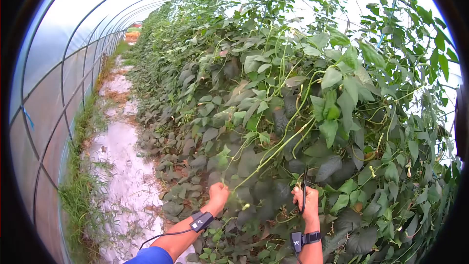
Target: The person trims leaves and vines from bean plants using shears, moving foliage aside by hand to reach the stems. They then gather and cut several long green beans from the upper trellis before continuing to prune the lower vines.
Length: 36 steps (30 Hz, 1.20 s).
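Observation:
Long thin green bean pods (273, 155) stretch diagonally down from the leafy vines toward my left hand (218, 195). That hand is closed at the lower end of a thin green strand, with its fingers pressed together. To the right, my right hand (306, 199) is wrapped round dark scissors (305, 181), whose narrow blades point upward among the leaves. Each wrist carries a strapped black device with a cable. Broad green leaves (330, 129) hang above the right hand.
Dense climbing vines (195, 83) fill the middle and right. A pale ground path (122, 161) with grass along its edge runs at the left, beside the greenhouse's curved metal frame (62, 83) and plastic wall. More pods hang at the right.

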Available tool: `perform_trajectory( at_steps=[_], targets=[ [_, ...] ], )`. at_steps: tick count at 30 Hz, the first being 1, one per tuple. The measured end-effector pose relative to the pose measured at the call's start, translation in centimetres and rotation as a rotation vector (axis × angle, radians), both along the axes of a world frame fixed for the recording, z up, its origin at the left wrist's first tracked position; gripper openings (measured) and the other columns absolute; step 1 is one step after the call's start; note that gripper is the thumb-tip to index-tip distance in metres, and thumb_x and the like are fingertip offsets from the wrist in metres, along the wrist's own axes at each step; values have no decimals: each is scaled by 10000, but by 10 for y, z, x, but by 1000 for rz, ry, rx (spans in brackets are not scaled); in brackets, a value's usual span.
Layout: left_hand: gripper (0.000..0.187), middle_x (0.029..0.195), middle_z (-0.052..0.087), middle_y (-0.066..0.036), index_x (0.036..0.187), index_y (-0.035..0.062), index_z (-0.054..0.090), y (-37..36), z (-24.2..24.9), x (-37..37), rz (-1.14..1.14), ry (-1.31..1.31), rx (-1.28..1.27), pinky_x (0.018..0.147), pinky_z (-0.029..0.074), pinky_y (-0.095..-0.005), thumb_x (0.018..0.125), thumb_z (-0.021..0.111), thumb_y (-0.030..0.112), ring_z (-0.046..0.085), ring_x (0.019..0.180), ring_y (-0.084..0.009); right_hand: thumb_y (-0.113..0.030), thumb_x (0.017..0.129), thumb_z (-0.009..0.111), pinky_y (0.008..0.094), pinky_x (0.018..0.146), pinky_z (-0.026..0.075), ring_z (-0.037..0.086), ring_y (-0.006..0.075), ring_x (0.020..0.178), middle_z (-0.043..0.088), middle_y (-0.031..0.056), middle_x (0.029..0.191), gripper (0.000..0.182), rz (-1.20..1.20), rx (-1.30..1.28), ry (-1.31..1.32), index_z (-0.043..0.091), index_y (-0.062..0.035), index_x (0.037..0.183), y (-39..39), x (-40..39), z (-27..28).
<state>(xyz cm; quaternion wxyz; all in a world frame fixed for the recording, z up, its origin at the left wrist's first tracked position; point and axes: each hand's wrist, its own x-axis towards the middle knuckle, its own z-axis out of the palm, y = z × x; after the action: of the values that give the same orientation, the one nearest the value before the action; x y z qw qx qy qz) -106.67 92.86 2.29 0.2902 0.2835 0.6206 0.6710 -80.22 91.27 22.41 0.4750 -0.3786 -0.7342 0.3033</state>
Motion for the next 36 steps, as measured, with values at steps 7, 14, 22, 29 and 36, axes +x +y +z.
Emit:
perform_trajectory(
  at_steps=[7, 14, 22, 29, 36],
  targets=[
    [280, 774, 637, -283, 699, -42, 616, -123, -208, -27, -224, 462, -623, 715, 511, -486, 678, 667, 232, 641, 752, -423, -277, 812, 744, 243, 472, 404, 512, 85, 508, 552, 2, 575, 315, 5, -127, -43, 613, -10, 710, -15, 5, -49],
    [422, 857, 649, -241, 935, -12, 563, -143, -152, -36, -409, 618, -603, 746, 506, -486, 696, 672, 318, 631, 838, -421, -150, 760, 783, 232, 516, 421, 520, 80, 554, 590, 12, 643, 212, 5, -266, 43, 634, 1, 765, -19, 18, -96],
    [945, 964, 670, -156, 1435, 40, 243, -67, 134, -29, -62, 429, 346, 719, 546, -363, 698, 799, 243, 677, 789, -258, -238, 753, 802, 228, 538, 381, 459, 53, 594, 552, -28, 642, 292, 21, -358, -109, 650, 11, 768, -52, 13, -149],
    [580, 694, 600, -15, 1361, 88, 439, -59, 233, -18, -236, 651, 747, 638, 465, -246, 843, 694, 144, 523, 649, -85, -290, 781, 779, 246, 528, 370, 451, 61, 598, 544, -21, 646, 333, 89, -459, -175, 647, 16, 797, -78, -13, -168],
    [124, 714, 627, -65, 943, -13, 630, -42, 212, -23, -223, 777, 722, 599, 497, -274, 920, 575, 96, 619, 647, -122, -285, 823, 740, 248, 606, 423, 508, 77, 687, 595, 1, 741, 318, 130, -377, -231, 629, 12, 839, -74, -41, -143]
  ],
)
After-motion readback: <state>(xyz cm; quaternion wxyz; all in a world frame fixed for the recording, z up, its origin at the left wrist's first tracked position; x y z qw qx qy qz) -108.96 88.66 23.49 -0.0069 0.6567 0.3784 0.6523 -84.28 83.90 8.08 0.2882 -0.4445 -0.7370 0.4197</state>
